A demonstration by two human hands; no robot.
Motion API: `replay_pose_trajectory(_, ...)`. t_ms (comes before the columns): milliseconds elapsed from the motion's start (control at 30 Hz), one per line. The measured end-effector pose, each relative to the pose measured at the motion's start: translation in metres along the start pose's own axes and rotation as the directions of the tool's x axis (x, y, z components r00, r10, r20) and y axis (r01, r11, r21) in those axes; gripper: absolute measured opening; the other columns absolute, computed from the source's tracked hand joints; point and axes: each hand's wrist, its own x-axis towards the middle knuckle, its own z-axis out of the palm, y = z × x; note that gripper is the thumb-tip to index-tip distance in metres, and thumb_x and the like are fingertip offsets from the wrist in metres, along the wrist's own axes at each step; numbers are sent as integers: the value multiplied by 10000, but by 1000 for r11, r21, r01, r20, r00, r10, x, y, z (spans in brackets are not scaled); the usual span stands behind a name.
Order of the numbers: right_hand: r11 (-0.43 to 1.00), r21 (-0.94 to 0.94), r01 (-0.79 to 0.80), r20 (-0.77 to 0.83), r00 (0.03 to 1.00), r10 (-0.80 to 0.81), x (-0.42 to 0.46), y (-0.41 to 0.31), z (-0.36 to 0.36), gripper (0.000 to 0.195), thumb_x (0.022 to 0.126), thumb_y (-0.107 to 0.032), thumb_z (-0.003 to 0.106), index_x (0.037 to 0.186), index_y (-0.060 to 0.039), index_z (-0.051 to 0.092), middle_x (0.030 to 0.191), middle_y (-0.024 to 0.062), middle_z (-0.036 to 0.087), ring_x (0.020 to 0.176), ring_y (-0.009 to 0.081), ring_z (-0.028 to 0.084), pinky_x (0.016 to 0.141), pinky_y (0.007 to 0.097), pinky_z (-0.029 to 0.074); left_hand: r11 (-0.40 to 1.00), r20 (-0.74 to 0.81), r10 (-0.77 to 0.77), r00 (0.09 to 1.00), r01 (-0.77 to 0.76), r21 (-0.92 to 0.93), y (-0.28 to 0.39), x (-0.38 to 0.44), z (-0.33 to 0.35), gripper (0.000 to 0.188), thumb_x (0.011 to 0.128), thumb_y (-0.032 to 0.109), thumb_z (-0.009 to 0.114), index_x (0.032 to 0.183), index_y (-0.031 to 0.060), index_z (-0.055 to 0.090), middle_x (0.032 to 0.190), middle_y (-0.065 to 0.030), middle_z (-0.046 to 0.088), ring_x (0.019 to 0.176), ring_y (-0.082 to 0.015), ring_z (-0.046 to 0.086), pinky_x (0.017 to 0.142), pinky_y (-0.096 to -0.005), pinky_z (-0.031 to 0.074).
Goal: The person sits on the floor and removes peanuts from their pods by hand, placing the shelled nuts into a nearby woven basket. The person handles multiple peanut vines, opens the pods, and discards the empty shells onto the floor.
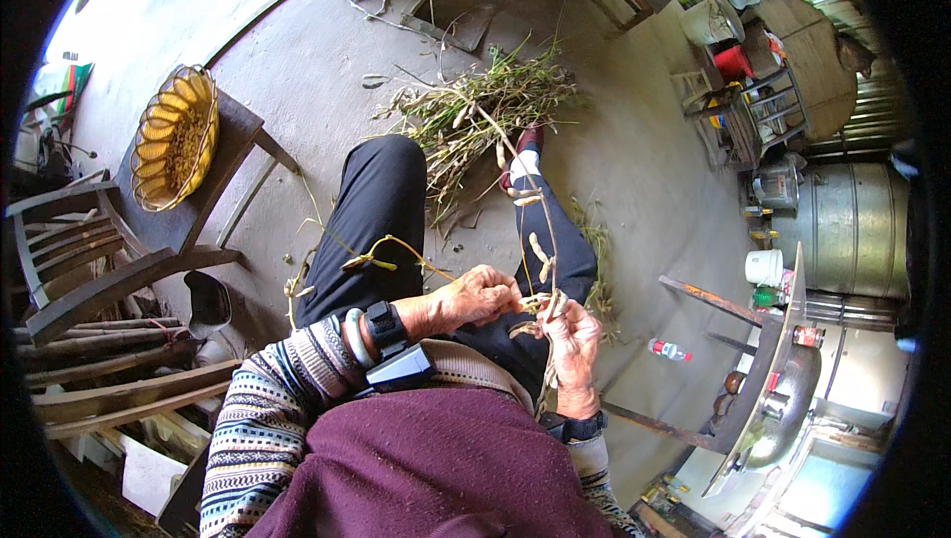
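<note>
My right hand grips a dry bean stalk, which rises away from me with several pale pods along it. More of the stalk's dry stems hang below that hand. My left hand is beside it, fingers pinched at a bean pod close to the stalk. A thin yellowish stem with pods crosses my lap and passes behind the left hand. On the floor past my knees lies a heap of bean plants, green and brown, near one foot.
At left, a yellow basket holding small yellow beans or pods stands on a wooden seat. Poles lie nearby. A plastic bottle is on the floor at right, beside a table. A metal drum stands beyond.
</note>
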Motion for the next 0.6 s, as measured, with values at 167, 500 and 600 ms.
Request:
replay_pose_trajectory(167, 1000, -9, -9, 14, 1000, 9, -2, -2, 3, 283, 885, -244, 681, 983, 19, 645, 773, 37, 634, 660, 95, 568, 618, 238, 475, 992, -7, 87, 996, -87, -92, 3, 4, -3, 265, 935, 196, 469, 1022, -17, 600, 631, 44, 446, 501, -53, 348, 452, -203, 283)
replay_pose_trajectory(500, 993, 104, -63, 90, 994, 54, -2, 9, 1, 265, 874, -216, 689, 1012, 6, 641, 815, 48, 633, 687, 99, 571, 632, 256, 505, 926, 101, 126, 987, -81, -369, 3, 14, -3, 249, 981, 278, 524, 984, 62, 648, 624, 84, 398, 511, -38, 293, 468, -203, 227)
replay_pose_trajectory(600, 985, 139, -99, 137, 987, 80, -1, 13, -1, 242, 873, -205, 689, 1003, -6, 643, 835, 52, 637, 694, 101, 573, 634, 260, 513, 944, 107, 166, 980, -127, -305, 2, 13, -3, 270, 955, 322, 575, 935, 67, 664, 609, 79, 445, 505, -37, 305, 460, -204, 234)
